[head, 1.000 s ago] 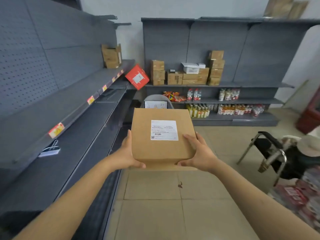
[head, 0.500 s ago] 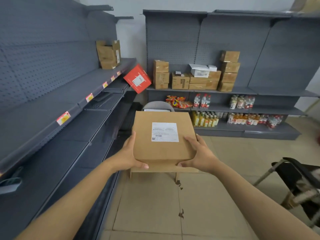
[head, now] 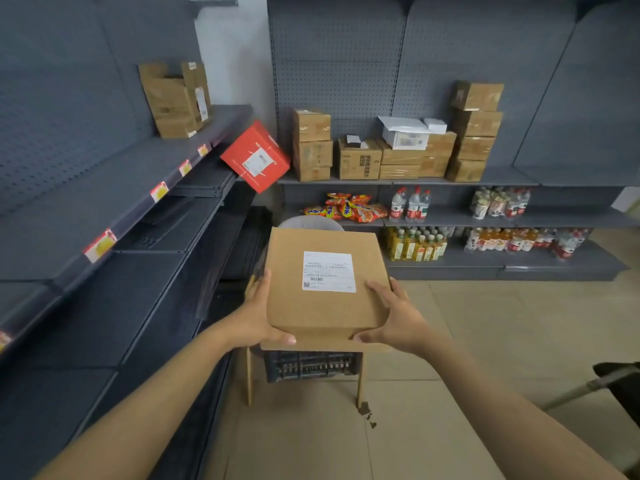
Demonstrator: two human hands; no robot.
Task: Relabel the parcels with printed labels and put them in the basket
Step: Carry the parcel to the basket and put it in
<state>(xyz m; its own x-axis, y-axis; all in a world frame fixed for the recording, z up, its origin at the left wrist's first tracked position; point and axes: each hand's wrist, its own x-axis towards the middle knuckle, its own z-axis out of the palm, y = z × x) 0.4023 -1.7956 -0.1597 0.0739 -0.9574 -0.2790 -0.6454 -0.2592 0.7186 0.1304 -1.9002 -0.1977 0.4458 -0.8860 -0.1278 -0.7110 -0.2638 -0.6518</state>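
Note:
I hold a flat brown cardboard parcel (head: 322, 306) in front of me, level, with a white printed label (head: 329, 271) on its top face. My left hand (head: 258, 315) grips its near left corner and my right hand (head: 393, 315) grips its near right corner, thumbs under the front edge. Directly below the parcel a dark plastic basket (head: 311, 365) rests on a chair with wooden legs (head: 248, 375); the parcel hides most of it.
Grey shelving (head: 104, 216) runs along my left. The far shelves carry stacked brown boxes (head: 474, 129), a tilted red box (head: 255, 156), snack bags and bottles (head: 415, 242). A dark folding chair (head: 616, 382) pokes in at the right edge. Tiled floor lies ahead.
I have walked closer to the far shelves with the parcel held the same way. The basket on the chair has come into view under the parcel.

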